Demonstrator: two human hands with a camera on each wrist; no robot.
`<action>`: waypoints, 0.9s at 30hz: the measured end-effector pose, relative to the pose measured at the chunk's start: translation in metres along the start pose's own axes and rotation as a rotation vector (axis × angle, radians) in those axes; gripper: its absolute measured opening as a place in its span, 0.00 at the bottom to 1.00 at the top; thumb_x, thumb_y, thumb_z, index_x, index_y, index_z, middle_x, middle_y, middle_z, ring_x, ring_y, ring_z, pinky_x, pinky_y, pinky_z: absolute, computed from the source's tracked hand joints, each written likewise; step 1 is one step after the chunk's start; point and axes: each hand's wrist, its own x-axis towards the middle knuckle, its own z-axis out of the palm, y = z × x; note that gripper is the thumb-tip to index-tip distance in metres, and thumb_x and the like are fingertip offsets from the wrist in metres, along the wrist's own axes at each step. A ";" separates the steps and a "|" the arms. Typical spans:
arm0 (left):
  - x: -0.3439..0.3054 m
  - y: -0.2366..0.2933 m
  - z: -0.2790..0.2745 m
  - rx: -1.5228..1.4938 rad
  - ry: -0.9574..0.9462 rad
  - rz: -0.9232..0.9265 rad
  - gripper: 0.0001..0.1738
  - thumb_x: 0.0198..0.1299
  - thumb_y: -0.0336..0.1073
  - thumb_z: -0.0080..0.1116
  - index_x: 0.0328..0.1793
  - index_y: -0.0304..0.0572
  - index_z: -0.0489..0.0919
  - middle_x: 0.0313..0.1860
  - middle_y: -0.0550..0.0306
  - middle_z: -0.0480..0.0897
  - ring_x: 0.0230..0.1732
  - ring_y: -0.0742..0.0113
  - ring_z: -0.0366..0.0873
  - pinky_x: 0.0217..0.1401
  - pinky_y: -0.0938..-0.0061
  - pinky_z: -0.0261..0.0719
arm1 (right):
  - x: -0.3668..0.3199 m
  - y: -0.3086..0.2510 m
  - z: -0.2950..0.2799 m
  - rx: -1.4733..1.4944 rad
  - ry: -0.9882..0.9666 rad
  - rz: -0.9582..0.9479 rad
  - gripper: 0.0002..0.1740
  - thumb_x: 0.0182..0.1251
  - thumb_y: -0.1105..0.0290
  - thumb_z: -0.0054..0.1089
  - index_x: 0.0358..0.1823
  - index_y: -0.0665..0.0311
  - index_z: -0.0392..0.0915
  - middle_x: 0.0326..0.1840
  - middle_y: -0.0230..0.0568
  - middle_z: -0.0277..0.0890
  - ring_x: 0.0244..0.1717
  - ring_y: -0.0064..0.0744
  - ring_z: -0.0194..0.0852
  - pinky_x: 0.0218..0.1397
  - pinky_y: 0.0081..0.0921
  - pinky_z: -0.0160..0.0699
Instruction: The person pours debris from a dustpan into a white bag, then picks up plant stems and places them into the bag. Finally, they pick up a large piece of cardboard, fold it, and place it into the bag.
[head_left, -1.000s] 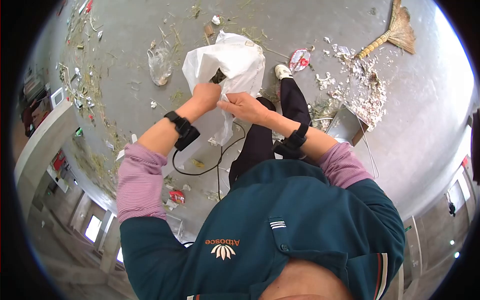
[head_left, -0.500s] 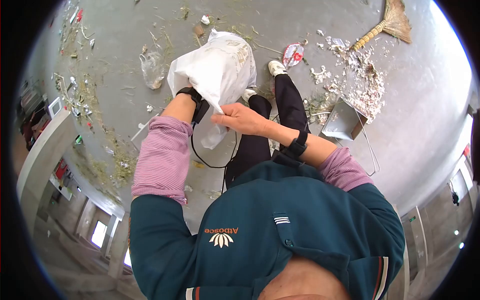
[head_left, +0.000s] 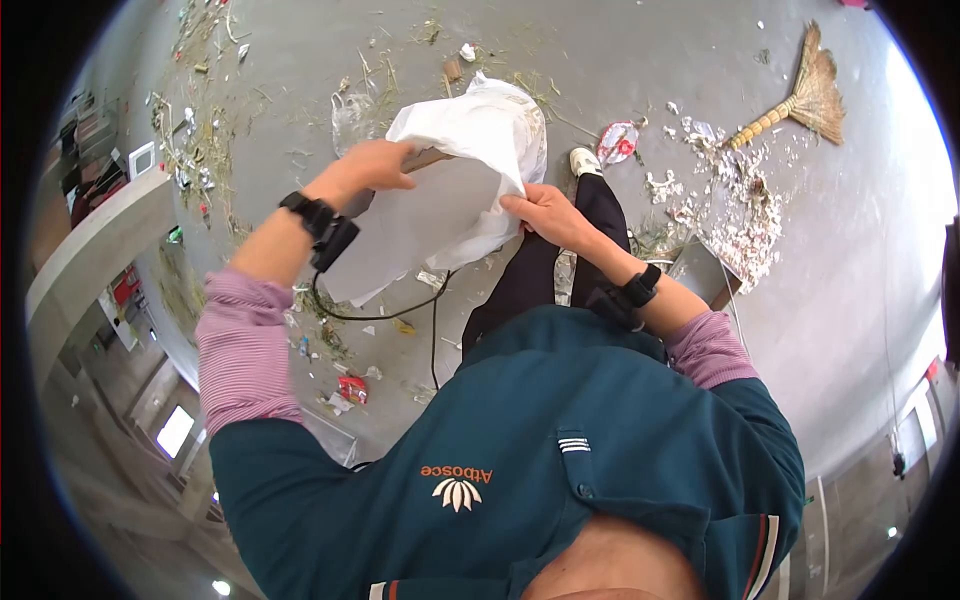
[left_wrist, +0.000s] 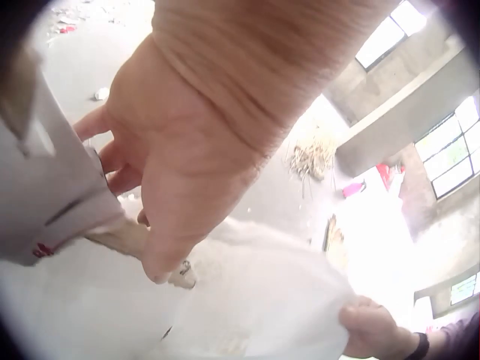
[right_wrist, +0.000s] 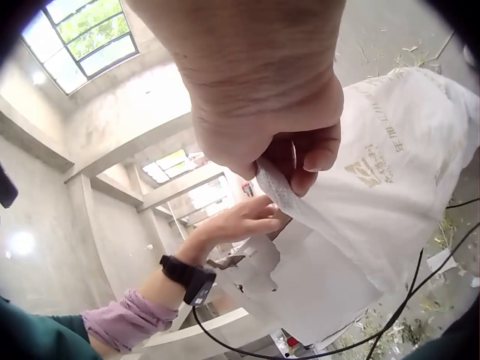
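A white bag with gold print hangs in front of the person's legs, its mouth spread toward the body. At the mouth's right edge, the right hand pinches the rim between thumb and fingers. The left hand is over the opposite edge, its fingers extended and thumb held apart in the left wrist view. By its fingertips a brown strip shows inside the opening. A pale, ragged-edged sheet-like surface lies below the left hand in the right wrist view. The bag's deeper contents are hidden.
Straw and scraps litter the floor. A straw broom lies at the far right, above a heap of white scraps and a metal dustpan. A black cable loops below the bag. A clear plastic bag lies beyond it.
The left hand went from the rim to inside or behind the bag, where it was hidden, and is now back out at the left. The mouth is spread wider. The right hand still holds the rim.
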 end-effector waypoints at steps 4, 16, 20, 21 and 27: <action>-0.060 -0.053 -0.019 -0.271 0.167 -0.013 0.36 0.50 0.50 0.61 0.64 0.43 0.66 0.52 0.45 0.77 0.50 0.51 0.77 0.51 0.62 0.74 | -0.007 0.003 -0.011 -0.007 0.049 0.038 0.16 0.65 0.60 0.53 0.35 0.68 0.78 0.25 0.27 0.71 0.25 0.16 0.65 0.30 0.16 0.67; -0.146 -0.110 0.110 -1.077 0.550 -0.105 0.55 0.41 0.60 0.67 0.72 0.41 0.55 0.67 0.46 0.63 0.68 0.57 0.59 0.62 0.66 0.63 | -0.004 -0.005 -0.002 -0.184 0.136 0.049 0.15 0.62 0.60 0.55 0.31 0.67 0.79 0.20 0.28 0.72 0.17 0.14 0.66 0.20 0.14 0.64; -0.141 -0.113 0.135 -1.225 0.598 -0.322 0.56 0.38 0.54 0.71 0.71 0.39 0.55 0.66 0.42 0.63 0.66 0.53 0.62 0.66 0.65 0.61 | -0.005 0.001 0.019 -0.225 0.088 0.066 0.17 0.62 0.57 0.54 0.28 0.66 0.78 0.19 0.28 0.71 0.16 0.13 0.64 0.17 0.14 0.63; -0.140 -0.109 0.140 -1.246 0.605 -0.319 0.56 0.38 0.54 0.71 0.71 0.39 0.55 0.66 0.42 0.63 0.66 0.53 0.62 0.66 0.65 0.61 | -0.005 0.001 0.023 -0.228 0.072 0.081 0.17 0.61 0.58 0.54 0.30 0.67 0.76 0.19 0.29 0.70 0.15 0.15 0.64 0.16 0.14 0.62; -0.134 -0.042 0.181 -0.852 0.681 0.033 0.53 0.36 0.41 0.71 0.71 0.41 0.56 0.62 0.42 0.69 0.63 0.53 0.67 0.63 0.68 0.67 | 0.021 -0.003 0.022 -0.270 0.146 0.157 0.17 0.60 0.60 0.54 0.35 0.71 0.72 0.17 0.31 0.68 0.13 0.18 0.64 0.12 0.18 0.60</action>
